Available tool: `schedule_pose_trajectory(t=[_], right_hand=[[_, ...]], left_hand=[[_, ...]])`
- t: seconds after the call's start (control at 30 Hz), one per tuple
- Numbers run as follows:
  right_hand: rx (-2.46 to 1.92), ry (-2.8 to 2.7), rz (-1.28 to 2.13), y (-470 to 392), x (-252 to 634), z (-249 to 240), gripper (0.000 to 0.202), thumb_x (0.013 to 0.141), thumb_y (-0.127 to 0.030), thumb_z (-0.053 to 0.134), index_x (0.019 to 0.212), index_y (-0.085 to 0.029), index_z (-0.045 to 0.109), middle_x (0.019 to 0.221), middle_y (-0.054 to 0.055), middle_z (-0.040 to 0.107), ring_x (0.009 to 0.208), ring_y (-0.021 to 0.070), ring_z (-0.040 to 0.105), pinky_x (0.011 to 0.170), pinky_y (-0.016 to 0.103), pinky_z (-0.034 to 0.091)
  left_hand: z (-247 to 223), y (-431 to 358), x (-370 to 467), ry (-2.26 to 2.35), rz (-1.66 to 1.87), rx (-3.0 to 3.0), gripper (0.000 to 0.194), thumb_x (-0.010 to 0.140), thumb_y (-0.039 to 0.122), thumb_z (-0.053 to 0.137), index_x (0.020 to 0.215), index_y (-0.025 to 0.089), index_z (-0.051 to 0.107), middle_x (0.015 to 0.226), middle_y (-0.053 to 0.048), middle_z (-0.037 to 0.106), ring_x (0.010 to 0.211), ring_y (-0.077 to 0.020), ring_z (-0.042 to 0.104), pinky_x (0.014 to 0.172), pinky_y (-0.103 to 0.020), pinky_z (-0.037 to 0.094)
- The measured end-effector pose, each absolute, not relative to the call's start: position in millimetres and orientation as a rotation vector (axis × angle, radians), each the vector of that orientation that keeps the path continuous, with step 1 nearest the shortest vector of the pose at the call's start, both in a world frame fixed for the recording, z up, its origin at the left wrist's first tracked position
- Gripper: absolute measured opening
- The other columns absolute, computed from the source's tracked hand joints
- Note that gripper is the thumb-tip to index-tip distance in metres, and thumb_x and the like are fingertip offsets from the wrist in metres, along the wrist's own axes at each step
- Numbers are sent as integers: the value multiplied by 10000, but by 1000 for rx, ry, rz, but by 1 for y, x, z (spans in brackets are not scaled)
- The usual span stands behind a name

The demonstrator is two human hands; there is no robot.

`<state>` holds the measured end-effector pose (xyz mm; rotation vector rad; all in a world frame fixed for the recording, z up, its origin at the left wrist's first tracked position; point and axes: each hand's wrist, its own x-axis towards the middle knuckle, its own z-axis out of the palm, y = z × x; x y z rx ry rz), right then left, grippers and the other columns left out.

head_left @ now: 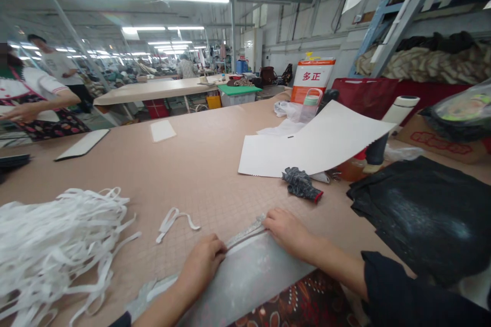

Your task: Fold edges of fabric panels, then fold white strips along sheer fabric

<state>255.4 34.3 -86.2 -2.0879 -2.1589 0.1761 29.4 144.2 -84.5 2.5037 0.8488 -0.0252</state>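
A grey, slightly see-through sheet (253, 271) lies at the near edge of the table, with a folded strip (247, 231) along its far side. My left hand (203, 263) pinches this edge near the middle. Farther right, my right hand (286, 230) grips the same edge at its corner. The strip runs between the two hands. Left of my left hand rests a short loop of white tape (174, 222). A large tangled heap of white tapes (65, 245) lies beyond it at the left.
A dark work glove (302, 184) and a big white card sheet (303, 143) lie past my right hand. Black sheets (425, 209) are stacked at the right, near a white bottle (401, 107). A person (34, 94) stands at the table's far left.
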Motion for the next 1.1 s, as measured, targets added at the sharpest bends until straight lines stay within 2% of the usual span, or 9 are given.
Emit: schedule_pose_trajectory(t=[0.2, 0.33, 0.53, 0.63, 0.73, 0.97, 1.1], right_hand=[[-1708, -2355, 24, 45, 202, -102, 112, 853, -193, 495, 938, -171, 566, 907, 39, 576, 853, 176, 495, 747, 293, 398], [-1544, -2484, -100, 32, 217, -110, 137, 863, -186, 479, 963, -139, 560, 902, 61, 583, 880, 185, 498, 772, 318, 411], [-1721, -2386, -166, 2, 283, -111, 224, 853, -98, 440, 1044, -128, 552, 956, 79, 593, 902, 182, 513, 811, 297, 415], [-1881, -2372, -130, 3, 285, -102, 182, 821, -70, 460, 918, -136, 600, 867, 69, 600, 807, 173, 530, 714, 272, 416], [-2036, -2356, -139, 20, 252, -94, 160, 786, -47, 477, 755, -136, 605, 793, 77, 598, 739, 186, 531, 643, 291, 392], [-1587, -2497, -47, 59, 132, -100, 162, 820, -151, 510, 980, -141, 538, 901, 56, 574, 821, 190, 500, 694, 301, 403], [-1512, -2587, -88, 48, 144, -109, 135, 823, -160, 521, 952, -128, 546, 878, 60, 579, 818, 196, 498, 712, 317, 405]], left_hand=[[-94, 132, 23, 702, -96, 2849, 170, 859, 172, 451, 808, 178, 612, 856, -32, 582, 823, -178, 497, 722, -285, 389], [-93, 127, 19, 654, -126, 2925, 147, 858, 157, 456, 895, 179, 596, 913, -46, 578, 848, -185, 483, 750, -298, 390], [-85, 139, -2, 735, -196, 2765, 215, 865, 147, 394, 832, 193, 601, 893, -26, 565, 863, -169, 487, 743, -267, 379], [-85, 148, -20, 806, -161, 2644, 232, 848, 162, 385, 797, 202, 608, 850, -9, 556, 835, -153, 499, 728, -247, 375], [-88, 151, -34, 818, -90, 2613, 239, 840, 155, 381, 791, 202, 610, 835, -6, 556, 811, -146, 503, 720, -244, 370], [-105, 137, -41, 689, 65, 2963, 222, 855, 90, 403, 770, 170, 592, 801, -24, 565, 765, -169, 481, 658, -267, 370], [-105, 137, -51, 677, 64, 2968, 171, 855, 106, 439, 836, 177, 592, 836, -24, 568, 782, -168, 479, 658, -261, 369]])
